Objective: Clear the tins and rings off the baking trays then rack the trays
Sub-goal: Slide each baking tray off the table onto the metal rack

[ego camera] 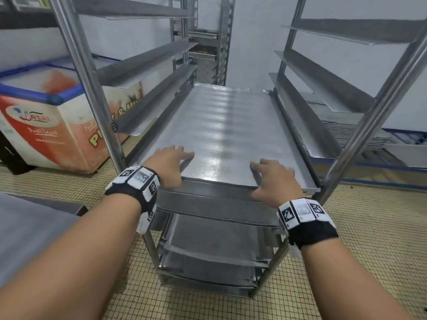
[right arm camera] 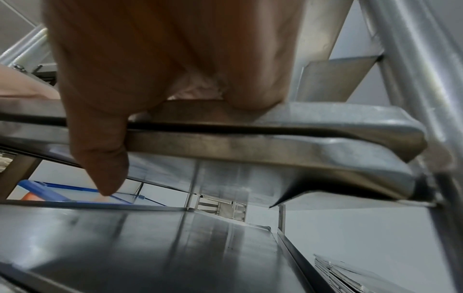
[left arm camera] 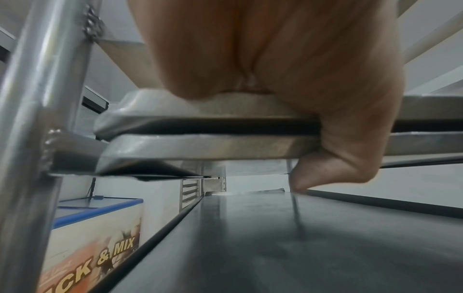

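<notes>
Racking: baking tray (ego camera: 221,135), bare, frame centre, riding the rack (ego camera: 92,88) runners atop another tray.
Left hand (ego camera: 168,165): fingers flat on top, thumb hooked under the near rim, steering it level.
Right hand (ego camera: 275,179): mirrors that grip at the rim's other end.
Surroundings: freezer chest (ego camera: 46,116), left.

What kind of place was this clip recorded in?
Most likely a commercial bakery or pastry kitchen: a tall steel tray rack holding baking trays, a branded chest freezer beside it, and a small-tiled floor.
</notes>
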Motion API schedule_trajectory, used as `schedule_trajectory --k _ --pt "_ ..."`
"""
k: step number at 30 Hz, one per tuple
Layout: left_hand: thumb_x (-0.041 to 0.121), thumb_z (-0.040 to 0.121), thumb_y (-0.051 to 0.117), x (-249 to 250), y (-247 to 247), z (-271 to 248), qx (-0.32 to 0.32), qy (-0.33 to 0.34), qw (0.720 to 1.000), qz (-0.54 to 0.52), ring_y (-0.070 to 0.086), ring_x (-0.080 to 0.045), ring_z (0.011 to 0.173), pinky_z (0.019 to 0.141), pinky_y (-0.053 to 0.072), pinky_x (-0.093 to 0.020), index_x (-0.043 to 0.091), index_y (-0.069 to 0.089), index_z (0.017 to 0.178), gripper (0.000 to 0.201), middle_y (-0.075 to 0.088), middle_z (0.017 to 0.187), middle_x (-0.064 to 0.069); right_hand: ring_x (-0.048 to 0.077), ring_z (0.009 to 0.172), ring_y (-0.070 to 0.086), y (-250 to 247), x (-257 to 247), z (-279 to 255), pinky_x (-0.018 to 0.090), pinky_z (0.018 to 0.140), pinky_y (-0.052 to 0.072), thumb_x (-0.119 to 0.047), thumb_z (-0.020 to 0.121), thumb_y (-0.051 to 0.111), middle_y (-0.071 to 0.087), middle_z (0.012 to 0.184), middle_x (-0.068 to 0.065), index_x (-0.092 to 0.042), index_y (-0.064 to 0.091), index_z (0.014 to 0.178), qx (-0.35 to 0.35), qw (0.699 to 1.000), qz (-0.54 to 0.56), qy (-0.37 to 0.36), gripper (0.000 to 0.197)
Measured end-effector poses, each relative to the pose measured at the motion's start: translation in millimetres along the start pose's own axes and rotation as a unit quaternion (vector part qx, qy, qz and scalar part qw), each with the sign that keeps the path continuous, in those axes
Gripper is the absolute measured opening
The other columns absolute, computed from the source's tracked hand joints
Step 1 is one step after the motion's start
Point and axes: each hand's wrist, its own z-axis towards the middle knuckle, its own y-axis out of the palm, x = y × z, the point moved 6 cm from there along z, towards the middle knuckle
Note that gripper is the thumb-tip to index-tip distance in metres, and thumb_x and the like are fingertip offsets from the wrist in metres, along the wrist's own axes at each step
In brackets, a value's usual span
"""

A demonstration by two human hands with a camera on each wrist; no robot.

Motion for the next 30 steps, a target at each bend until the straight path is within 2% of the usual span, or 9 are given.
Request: schedule_trajectory --k 6,12,16,18,20,22,24,28,30 --pt "0.009 0.075 0.067 -5 -2 27 -0.003 -0.009 1.0 -0.005 0.016 -0.026 0.155 0.124 0.021 -0.048 0.034 0.028 0.158 0.096 0.018 0.168 -0.007 0.023 0.091 0.051 -3 2 20 0.051 0.09 0.04 -0.027 0.053 0.049 0.044 0.082 -0.007 -0.027 0.046 0.08 0.011 1.0 0.016 0.005 0.027" --pt "0.011 0.076 0.069 -8 -2 41 -0.001 -0.01 1.0 0.0 0.015 -0.025 0.155 0.125 0.018 -0.043 0.033 0.025 0.159 0.096 0.017 0.168 -0.006 0.025 0.091 0.051 -1 5 33 0.053 0.092 0.04 -0.024 0.056 0.053 0.045 0.083 -0.005 -0.028 0.043 0.079 0.009 1.0 0.018 0.005 0.025" --pt "0.015 0.078 0.07 -7 -1 44 -0.012 -0.007 1.0 0.024 0.013 -0.028 0.155 0.125 0.018 -0.047 0.033 0.022 0.16 0.097 0.014 0.168 -0.007 0.026 0.099 0.051 0 7 37 0.053 0.094 0.039 -0.024 0.061 0.058 0.047 0.088 -0.004 -0.028 0.046 0.085 0.003 1.0 0.012 0.007 0.026" --pt "0.019 0.078 0.07 -7 -1 43 -0.013 -0.011 0.999 0.04 0.017 -0.029 0.154 0.122 0.023 -0.049 0.036 0.021 0.159 0.096 0.017 0.168 -0.006 0.027 0.112 0.045 2 7 38 0.053 0.096 0.039 -0.026 0.066 0.063 0.048 0.103 -0.001 -0.027 0.054 0.1 0.013 1.0 -0.011 0.004 0.036" --pt "0.028 0.078 0.071 -6 -3 40 0.0 -0.025 0.997 0.074 0.033 -0.03 0.147 0.114 0.039 -0.05 0.041 0.028 0.155 0.089 0.031 0.162 -0.003 0.027 0.121 0.037 2 6 37 0.047 0.094 0.042 -0.031 0.07 0.069 0.043 0.123 0.004 -0.029 0.054 0.116 0.035 0.998 -0.052 -0.002 0.049" --pt "0.036 0.078 0.071 -2 -4 32 0.046 -0.036 0.992 0.112 0.052 -0.029 0.128 0.095 0.051 -0.044 0.034 0.045 0.141 0.069 0.051 0.143 -0.003 0.027 0.119 0.038 3 3 35 0.042 0.088 0.044 -0.035 0.073 0.071 0.041 0.124 0.007 -0.028 0.051 0.121 0.052 0.995 -0.089 -0.007 0.052" --pt "0.033 0.081 0.071 4 -2 20 0.107 -0.035 0.986 0.126 0.058 -0.028 0.115 0.086 0.048 -0.04 0.022 0.055 0.124 0.047 0.058 0.124 -0.004 0.027 0.118 0.042 3 -2 30 0.043 0.091 0.042 -0.042 0.076 0.068 0.046 0.124 0.008 -0.026 0.048 0.124 0.054 0.99 -0.129 -0.004 0.053" --pt "0.039 0.088 0.065 -3 19 -12 0.167 -0.019 0.979 0.117 0.036 -0.026 0.141 0.118 0.023 -0.042 0.022 0.043 0.144 0.063 0.042 0.152 -0.005 0.029 0.121 0.048 9 -12 9 0.049 0.109 0.029 -0.045 0.083 0.061 0.054 0.126 0.007 -0.022 0.044 0.132 0.054 0.988 -0.144 0.017 0.057" --pt "0.038 0.09 0.064 -10 26 -33 0.173 -0.01 0.98 0.095 0.021 -0.028 0.151 0.124 0.018 -0.043 0.02 0.03 0.154 0.075 0.026 0.163 -0.008 0.03 0.127 0.044 14 -17 -6 0.05 0.116 0.021 -0.042 0.083 0.061 0.05 0.132 0.009 -0.02 0.038 0.139 0.051 0.99 -0.128 0.026 0.064"
